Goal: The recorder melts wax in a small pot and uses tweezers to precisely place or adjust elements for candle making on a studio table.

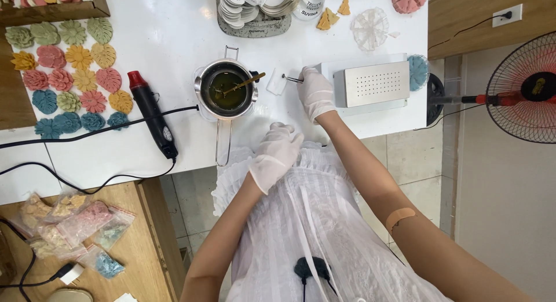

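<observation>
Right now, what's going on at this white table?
A person in white gloves stands at the white table. The right hand holds a thin metal tool beside a perforated steel box. The left hand hovers at the table edge, holding nothing. A small metal pot of dark liquid, with a spoon in it, sits between a heat gun and the hands. Coloured flower-shaped pieces lie to the left.

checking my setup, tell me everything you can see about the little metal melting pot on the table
The melting pot is a small round vessel of shiny metal, upright on the white table. It holds dark olive-brown liquid. A golden spoon leans in it, handle over the right rim. A wire handle runs toward the table's near edge, and a small loop sticks out on the far side. Neither gloved hand touches it; a black heat gun lies to its left.
</observation>
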